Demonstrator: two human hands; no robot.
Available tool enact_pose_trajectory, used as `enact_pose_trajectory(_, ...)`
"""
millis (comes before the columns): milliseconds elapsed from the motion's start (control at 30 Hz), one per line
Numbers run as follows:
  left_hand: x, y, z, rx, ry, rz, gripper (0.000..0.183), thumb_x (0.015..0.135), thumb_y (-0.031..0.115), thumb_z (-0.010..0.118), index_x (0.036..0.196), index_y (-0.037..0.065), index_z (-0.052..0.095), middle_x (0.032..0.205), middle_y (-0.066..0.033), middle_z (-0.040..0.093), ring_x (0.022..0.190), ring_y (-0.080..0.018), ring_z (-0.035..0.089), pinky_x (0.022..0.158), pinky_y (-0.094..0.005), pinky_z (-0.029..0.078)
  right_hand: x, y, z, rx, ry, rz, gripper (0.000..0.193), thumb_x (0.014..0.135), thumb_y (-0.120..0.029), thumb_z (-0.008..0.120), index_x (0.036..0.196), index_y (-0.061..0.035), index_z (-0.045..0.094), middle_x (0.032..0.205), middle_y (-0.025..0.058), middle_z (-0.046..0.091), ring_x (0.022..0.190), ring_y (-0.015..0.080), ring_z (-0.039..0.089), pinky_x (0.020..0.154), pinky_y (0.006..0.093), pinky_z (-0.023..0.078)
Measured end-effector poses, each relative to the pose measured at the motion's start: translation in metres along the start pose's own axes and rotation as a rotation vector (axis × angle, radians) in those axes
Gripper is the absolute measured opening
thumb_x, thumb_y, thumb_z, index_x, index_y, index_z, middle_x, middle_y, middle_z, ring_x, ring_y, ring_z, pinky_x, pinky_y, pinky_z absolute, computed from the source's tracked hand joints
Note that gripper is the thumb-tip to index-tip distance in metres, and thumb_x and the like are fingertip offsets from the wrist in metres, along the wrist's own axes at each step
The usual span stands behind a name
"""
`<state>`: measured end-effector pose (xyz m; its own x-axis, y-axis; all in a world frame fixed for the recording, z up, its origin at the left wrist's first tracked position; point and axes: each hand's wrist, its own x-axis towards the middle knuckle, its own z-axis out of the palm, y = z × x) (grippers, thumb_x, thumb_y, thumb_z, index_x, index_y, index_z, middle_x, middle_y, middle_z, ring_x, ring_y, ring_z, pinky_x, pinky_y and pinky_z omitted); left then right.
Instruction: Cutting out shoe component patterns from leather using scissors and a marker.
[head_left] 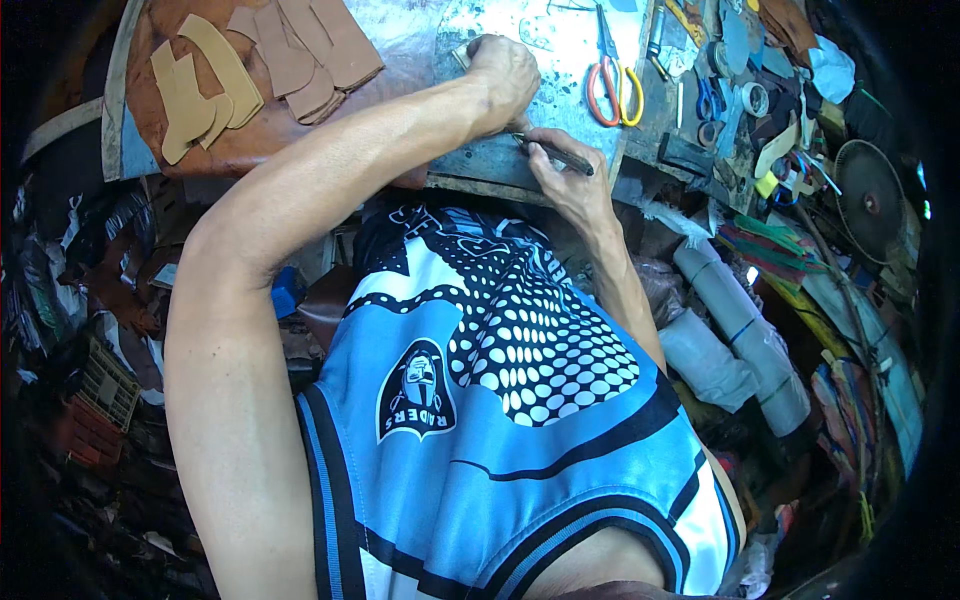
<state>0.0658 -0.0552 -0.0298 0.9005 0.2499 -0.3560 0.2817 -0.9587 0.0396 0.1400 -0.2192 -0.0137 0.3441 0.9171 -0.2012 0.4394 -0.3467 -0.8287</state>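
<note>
Right hand (574, 188) pinching a dark pen-like tool (570, 158) at a counter (560, 75).
Left hand (505, 80) curled; cannot tell what it pinches.

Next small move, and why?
I'd probably ease the left hand slightly away from the tip of the dark pen-like tool before any stroke: the right hand grips the tool, its tip points toward the left hand, and the two look close. What the left hand covers is mostly hidden, so this is tentative.
</note>
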Motion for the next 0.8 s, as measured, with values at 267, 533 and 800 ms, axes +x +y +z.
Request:
enact_pose_trajectory(267,-0.003,0.007,-0.003,0.103,0.014,-0.035,0.060,0.064,0.068,0.071,0.077,0.009,0.074,0.070,-0.0011,0.067,0.068,-0.0161,0.068,0.055,-0.0334,0.054,-0.015,0.014,-0.012,-0.020,-0.005,0.060,0.017,0.084,-0.010,0.063,0.096,0.0004,0.068,0.072,0.0111,0.067,0.064,0.0124,0.061,0.061,0.0278,0.049)
enact_pose_trajectory(533,-0.002,0.008,-0.001,0.048,-0.023,-0.058,0.058,0.066,0.066,0.072,0.079,0.009,0.075,0.075,-0.0033,0.069,0.074,-0.0178,0.070,0.059,-0.0328,0.056,-0.026,0.019,-0.025,-0.036,-0.023,0.090,0.018,0.084,-0.013,0.063,0.096,-0.0001,0.068,0.073,0.0118,0.067,0.064,0.0139,0.062,0.062,0.0292,0.050)
enact_pose_trajectory(800,0.000,0.009,0.007,0.081,-0.013,-0.079,0.060,0.065,0.067,0.071,0.080,0.009,0.075,0.076,-0.0025,0.070,0.075,-0.0157,0.070,0.060,-0.0313,0.056,-0.027,0.016,-0.034,-0.047,-0.051,0.129,0.018,0.084,-0.014,0.062,0.095,0.0001,0.069,0.072,0.0112,0.067,0.064,0.0128,0.061,0.061,0.0294,0.049)
